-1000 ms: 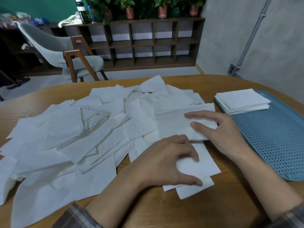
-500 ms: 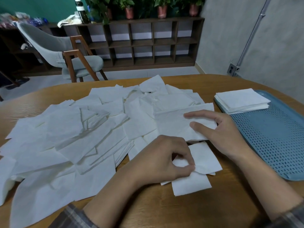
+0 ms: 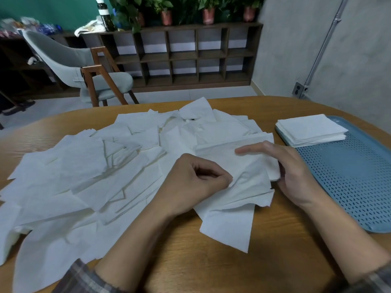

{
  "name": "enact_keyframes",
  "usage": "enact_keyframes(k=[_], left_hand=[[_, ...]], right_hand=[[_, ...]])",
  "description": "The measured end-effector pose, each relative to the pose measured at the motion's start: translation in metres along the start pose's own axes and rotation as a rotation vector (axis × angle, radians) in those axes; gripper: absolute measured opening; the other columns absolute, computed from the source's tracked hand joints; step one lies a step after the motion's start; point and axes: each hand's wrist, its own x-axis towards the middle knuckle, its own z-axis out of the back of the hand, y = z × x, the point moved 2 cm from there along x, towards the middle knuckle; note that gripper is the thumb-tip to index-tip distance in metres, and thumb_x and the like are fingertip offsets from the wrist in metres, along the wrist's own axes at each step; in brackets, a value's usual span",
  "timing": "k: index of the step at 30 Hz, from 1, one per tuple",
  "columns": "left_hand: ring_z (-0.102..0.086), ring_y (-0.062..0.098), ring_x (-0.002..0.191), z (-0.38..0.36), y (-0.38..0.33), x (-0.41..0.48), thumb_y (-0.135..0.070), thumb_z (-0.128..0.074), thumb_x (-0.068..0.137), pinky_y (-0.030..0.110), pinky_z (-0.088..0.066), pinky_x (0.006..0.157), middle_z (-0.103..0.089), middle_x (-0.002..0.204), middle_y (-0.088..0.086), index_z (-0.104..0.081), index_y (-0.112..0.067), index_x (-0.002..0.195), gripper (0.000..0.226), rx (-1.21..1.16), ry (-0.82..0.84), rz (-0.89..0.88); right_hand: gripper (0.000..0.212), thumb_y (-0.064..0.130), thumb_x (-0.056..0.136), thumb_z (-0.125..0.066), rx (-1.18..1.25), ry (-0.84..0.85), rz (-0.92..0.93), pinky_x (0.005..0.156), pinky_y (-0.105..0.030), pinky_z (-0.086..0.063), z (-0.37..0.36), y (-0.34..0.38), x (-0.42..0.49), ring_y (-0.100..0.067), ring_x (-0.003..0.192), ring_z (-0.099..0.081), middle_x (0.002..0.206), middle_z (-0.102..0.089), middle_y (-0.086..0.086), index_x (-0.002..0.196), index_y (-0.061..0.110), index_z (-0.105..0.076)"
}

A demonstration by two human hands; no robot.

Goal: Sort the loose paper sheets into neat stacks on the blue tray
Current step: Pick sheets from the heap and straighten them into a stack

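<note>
Shelf [image 3: 182, 58]: dark wood, open cubbies, along the back wall.
Potted plants [image 3: 208, 14]: a row on top of the shelf.
Bottle [image 3: 103, 14]: dark, standing at the shelf's left end.
Cloth [image 3: 88, 28]: pale, crumpled, at the shelf's left end.
Chair [image 3: 84, 68]: grey padded, brown wooden legs, in front of the shelf's left part.
Outlet [image 3: 298, 89]: low on the grey wall, right of the shelf.
Surface [image 3: 211, 261]: brown wood, nearer than the shelf.

A wooden table [image 3: 211, 271] carries a wide scatter of loose white paper sheets [image 3: 84, 176] and, at its right edge, a blue tray [image 3: 349, 187].
</note>
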Motion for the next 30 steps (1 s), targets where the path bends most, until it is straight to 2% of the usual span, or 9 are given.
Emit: enact_keyframes(k=[3, 6, 10, 13, 16, 20, 24, 27, 30], left_hand=[[-0.075, 0.024, 0.09, 0.002, 0.0, 0.002, -0.015, -0.077, 0.09, 0.034, -0.058, 0.089, -0.081, 0.085, -0.001, -0.087, -0.019, 0.089, 0.011, -0.018, -0.033, 0.009], [-0.073, 0.027, 0.091, 0.002, 0.0, 0.004, -0.017, -0.075, 0.093, 0.027, -0.056, 0.081, -0.08, 0.085, 0.002, -0.086, -0.02, 0.089, 0.011, -0.028, -0.057, -0.004], [-0.072, 0.006, 0.097, 0.002, -0.004, 0.002, -0.041, -0.075, 0.093, 0.019, -0.054, 0.085, -0.08, 0.094, -0.012, -0.084, -0.029, 0.094, 0.015, -0.032, -0.155, -0.039], [-0.072, 0.003, 0.099, 0.005, -0.003, 0.004, -0.039, -0.083, 0.088, 0.022, -0.055, 0.091, -0.079, 0.095, -0.015, -0.082, -0.032, 0.098, 0.012, -0.021, -0.274, -0.083], [-0.073, 0.007, 0.095, 0.007, 0.0, 0.005, -0.026, -0.086, 0.087, 0.024, -0.053, 0.083, -0.079, 0.089, -0.01, -0.08, -0.032, 0.098, 0.013, -0.049, -0.326, -0.106], [-0.073, 0.004, 0.094, 0.006, -0.002, 0.005, -0.026, -0.087, 0.086, 0.015, -0.044, 0.076, -0.079, 0.085, -0.011, -0.08, -0.032, 0.096, 0.014, -0.055, -0.373, -0.114], [-0.072, 0.003, 0.092, 0.005, 0.001, 0.007, -0.025, -0.087, 0.086, 0.013, -0.043, 0.077, -0.078, 0.085, -0.013, -0.079, -0.031, 0.094, 0.012, -0.051, -0.411, -0.126], [-0.072, 0.003, 0.095, 0.004, 0.003, 0.008, -0.027, -0.086, 0.087, 0.016, -0.045, 0.08, -0.078, 0.087, -0.015, -0.079, -0.032, 0.094, 0.011, -0.038, -0.421, -0.114], [-0.068, 0.0, 0.101, 0.002, 0.007, 0.006, -0.031, -0.085, 0.088, 0.009, -0.045, 0.078, -0.075, 0.097, -0.02, -0.078, -0.034, 0.099, 0.014, 0.03, -0.449, -0.135]], right_hand=[[0.043, 0.049, 0.095, -0.053, -0.005, 0.046, 0.004, 0.111, -0.045, -0.043, -0.001, 0.0, -0.002, -0.021, 0.126, -0.066, 0.123, -0.077, -0.004, 0.107, 0.02, -0.083], [0.018, 0.036, 0.094, -0.076, -0.021, 0.059, -0.02, 0.091, -0.022, -0.053, -0.007, 0.005, -0.004, -0.014, 0.111, -0.073, 0.113, -0.08, 0.001, 0.102, 0.021, -0.084], [0.011, 0.016, 0.093, -0.072, -0.046, -0.089, -0.048, 0.075, -0.011, -0.053, -0.009, 0.01, -0.003, -0.003, 0.094, -0.076, 0.1, -0.081, 0.011, 0.099, 0.019, -0.081], [0.016, 0.017, 0.096, -0.069, 0.015, -0.136, -0.089, 0.075, -0.013, -0.055, -0.007, 0.012, -0.003, -0.005, 0.098, -0.075, 0.106, -0.08, 0.013, 0.109, 0.021, -0.078], [0.025, 0.025, 0.092, -0.071, -0.006, -0.051, -0.09, 0.08, -0.016, -0.055, -0.008, 0.012, -0.003, -0.004, 0.107, -0.072, 0.118, -0.076, 0.014, 0.116, 0.03, -0.076], [0.045, 0.037, 0.088, -0.077, -0.068, 0.035, -0.087, 0.093, -0.024, -0.052, -0.01, 0.009, -0.003, -0.002, 0.123, -0.062, 0.135, -0.063, 0.026, 0.13, 0.048, -0.066], [0.054, 0.035, 0.088, -0.074, -0.043, 0.049, -0.069, 0.104, -0.036, -0.049, -0.011, 0.008, -0.003, -0.007, 0.13, -0.059, 0.14, -0.062, 0.021, 0.138, 0.05, -0.059], [0.051, 0.028, 0.093, -0.077, -0.056, 0.032, -0.046, 0.1, -0.03, -0.049, -0.012, 0.008, -0.002, -0.005, 0.128, -0.061, 0.139, -0.062, 0.023, 0.137, 0.05, -0.06], [0.055, 0.019, 0.095, -0.07, -0.041, -0.014, -0.038, 0.097, -0.027, -0.054, -0.013, 0.008, -0.002, -0.004, 0.125, -0.062, 0.138, -0.063, 0.023, 0.138, 0.05, -0.059]])
